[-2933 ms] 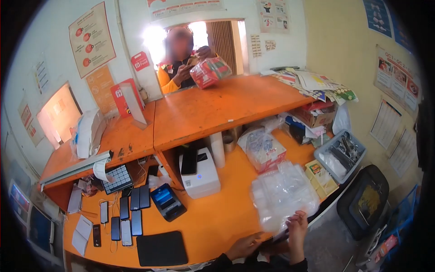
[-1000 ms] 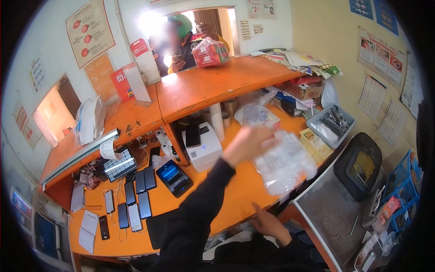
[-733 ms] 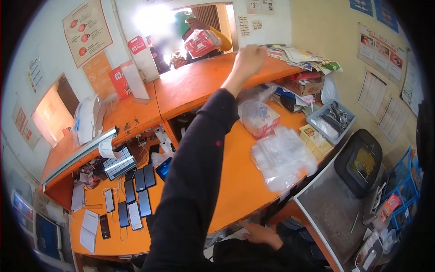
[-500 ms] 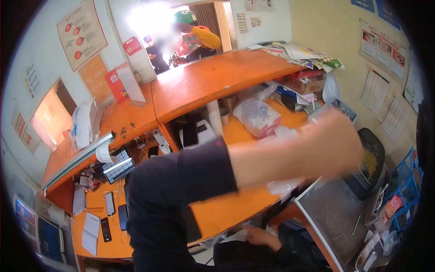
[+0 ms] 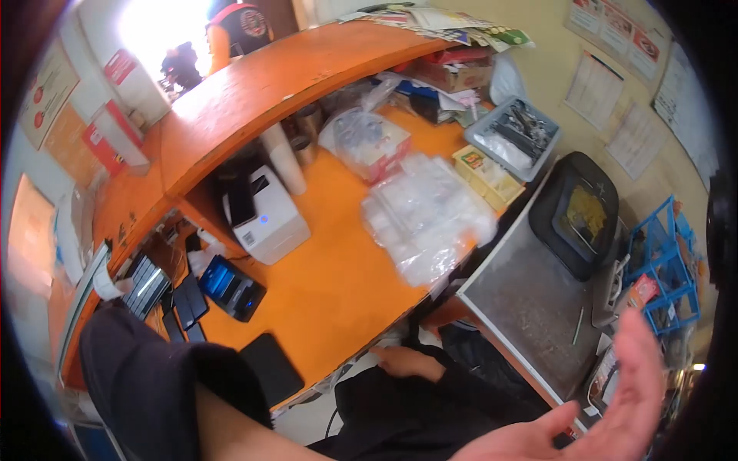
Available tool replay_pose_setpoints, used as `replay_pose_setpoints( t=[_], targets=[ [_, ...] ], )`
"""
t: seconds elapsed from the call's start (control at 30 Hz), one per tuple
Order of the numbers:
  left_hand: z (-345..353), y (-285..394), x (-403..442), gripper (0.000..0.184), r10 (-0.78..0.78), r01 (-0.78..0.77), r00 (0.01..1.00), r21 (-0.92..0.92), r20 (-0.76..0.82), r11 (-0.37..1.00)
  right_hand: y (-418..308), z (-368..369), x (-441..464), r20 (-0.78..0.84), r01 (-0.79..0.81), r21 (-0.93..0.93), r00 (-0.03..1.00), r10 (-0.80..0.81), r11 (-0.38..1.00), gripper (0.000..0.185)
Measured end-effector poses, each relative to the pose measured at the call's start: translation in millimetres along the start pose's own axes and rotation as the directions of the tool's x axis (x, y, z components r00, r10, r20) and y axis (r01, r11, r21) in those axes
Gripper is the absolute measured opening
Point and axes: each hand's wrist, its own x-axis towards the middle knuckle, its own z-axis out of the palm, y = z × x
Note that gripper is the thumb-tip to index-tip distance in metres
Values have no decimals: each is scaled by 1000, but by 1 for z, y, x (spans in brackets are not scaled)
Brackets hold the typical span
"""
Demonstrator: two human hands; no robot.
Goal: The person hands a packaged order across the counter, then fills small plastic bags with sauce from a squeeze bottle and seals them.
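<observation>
My left hand [image 5: 607, 407] is raised at the lower right, palm showing and fingers stretched apart, with nothing in it. Its dark-sleeved arm [image 5: 161, 369] bends in from the lower left. Nearest to this hand is a dark-topped side table [image 5: 530, 307] with a thin green stick [image 5: 577, 326] on it. My right hand [image 5: 407, 363] lies low on my dark clothing, below the orange desk's front edge. Its fingers look loosely stretched, and I see nothing in them. Clear plastic bags [image 5: 430, 215] are spread on the desk [image 5: 338, 284] beyond both hands.
A white label printer [image 5: 273, 227], a lit handheld device [image 5: 232, 288] and a black pad [image 5: 270, 370] stand on the desk. Farther right are a grey cutlery tray [image 5: 513, 138], a yellow box [image 5: 486, 178], a black padded item [image 5: 576, 215] and blue baskets [image 5: 665, 269]. A person [image 5: 238, 31] stands beyond the counter.
My left hand has moved from over the side table's far end down to the lower right, its fingers now spread. The view has swung right and down. My right hand stays low on my clothing.
</observation>
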Motion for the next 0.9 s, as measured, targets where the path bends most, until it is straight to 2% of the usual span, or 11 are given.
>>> replay_pose_setpoints(
  t=[0.4, 0.57, 0.63, 0.67, 0.73, 0.77, 0.9],
  targets=[
    [30, -7, 18, 30, 22, -22, 998, -10, 54, 1000, 22, -31, 26, -25, 115, -6, 993, -115, 993, 38],
    [48, -11, 34, 31, 2, -3, 997, 8, 74, 1000, 48, -37, 63, -100, 252, -81, 960, -260, 964, 34],
    [53, -13, 38, 31, 0, -1, 997, 19, 77, 1000, 48, -42, 69, -83, 243, -116, 964, -253, 963, 33],
    [55, -13, 39, 31, -1, -1, 997, 26, 80, 1000, 9, -78, 45, -31, 212, -144, 975, -218, 967, 38],
    [60, -13, 42, 31, -7, 5, 997, 32, 80, 999, 14, -80, 47, 73, 157, -208, 987, -145, 965, 50],
    [64, -13, 43, 31, -13, 10, 997, 37, 77, 999, 9, -88, 46, 112, 146, -226, 986, -123, 963, 48],
    [81, -7, 47, 32, -17, 15, 999, 31, 50, 999, 10, -90, 50, 173, 190, -126, 971, -167, 974, 43]
  ],
)
